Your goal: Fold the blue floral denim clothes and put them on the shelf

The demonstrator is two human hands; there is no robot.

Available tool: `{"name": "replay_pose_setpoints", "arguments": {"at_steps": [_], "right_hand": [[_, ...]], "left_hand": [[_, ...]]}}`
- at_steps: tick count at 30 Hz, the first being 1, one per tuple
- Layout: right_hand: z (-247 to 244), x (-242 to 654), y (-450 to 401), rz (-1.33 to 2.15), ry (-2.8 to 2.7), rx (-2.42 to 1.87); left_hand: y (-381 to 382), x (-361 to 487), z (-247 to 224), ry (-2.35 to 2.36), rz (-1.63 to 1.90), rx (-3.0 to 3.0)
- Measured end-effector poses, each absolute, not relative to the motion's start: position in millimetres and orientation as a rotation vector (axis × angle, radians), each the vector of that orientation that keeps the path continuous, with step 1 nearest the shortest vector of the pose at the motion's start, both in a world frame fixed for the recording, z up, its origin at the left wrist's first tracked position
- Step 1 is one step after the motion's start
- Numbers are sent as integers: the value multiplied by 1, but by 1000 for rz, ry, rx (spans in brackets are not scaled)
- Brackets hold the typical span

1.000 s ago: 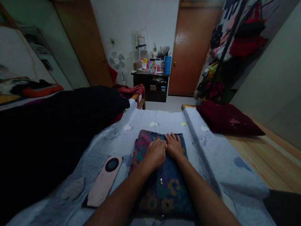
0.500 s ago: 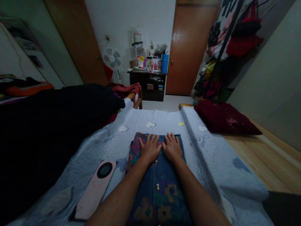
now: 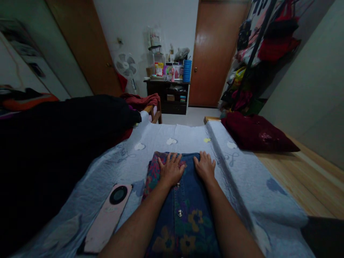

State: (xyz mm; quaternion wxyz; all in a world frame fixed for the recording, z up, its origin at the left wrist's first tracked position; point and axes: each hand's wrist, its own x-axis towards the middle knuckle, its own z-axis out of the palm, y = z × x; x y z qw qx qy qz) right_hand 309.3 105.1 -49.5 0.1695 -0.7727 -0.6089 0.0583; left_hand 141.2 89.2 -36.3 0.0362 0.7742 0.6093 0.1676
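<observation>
A folded blue denim shirt [image 3: 185,204] with printed flowers and metal buttons lies on the bed in front of me. My left hand [image 3: 171,170] rests flat on its upper left part, fingers spread, beside the button strip. At the upper right edge of the shirt lies my right hand [image 3: 205,167], its fingers apart and reaching over that edge. Both hands are open and hold nothing. To the left of the shirt a pink phone [image 3: 104,222] with a round black camera ring lies on the sheet.
A large heap of black cloth [image 3: 67,143] covers the bed's left side. On the right a dark red folded garment [image 3: 255,132] lies by the wooden boards [image 3: 290,172]. The light blue bedsheet [image 3: 182,132] spreads underneath. A fan [image 3: 126,66] and dark cabinet [image 3: 166,96] stand beyond.
My right hand has moved right, from the shirt's upper middle to its right edge. The left hand stays in place on the shirt.
</observation>
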Motion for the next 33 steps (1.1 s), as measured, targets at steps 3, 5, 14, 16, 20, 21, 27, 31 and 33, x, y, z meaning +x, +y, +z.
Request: {"name": "replay_pose_setpoints", "arguments": {"at_steps": [3, 5, 14, 16, 20, 21, 27, 31, 33], "right_hand": [[-47, 309, 102, -26, -1688, -2066], [-42, 306, 100, -96, -1760, -1887], [-43, 299, 100, -14, -2007, -1711], [-47, 300, 102, -12, -2016, -1749], [-51, 300, 105, -2, -2044, -1776], [-51, 300, 105, -1, -2045, -1776], [-54, 303, 104, -8, -2038, -1730], [-55, 304, 105, 20, -2005, -1692], [-56, 305, 106, 49, -1978, -1671]], "left_hand": [[88, 142, -36, 1871, 518, 2380], [88, 142, -35, 1872, 530, 2384], [89, 141, -39, 1853, 539, 2391], [91, 140, -37, 1858, 526, 2365], [104, 145, -19, 1818, 411, 2287], [109, 148, -13, 1813, 379, 2279], [137, 171, -3, 1868, 357, 2215], [142, 173, -19, 1890, 555, 2114], [141, 170, -25, 1838, 694, 2075]]}}
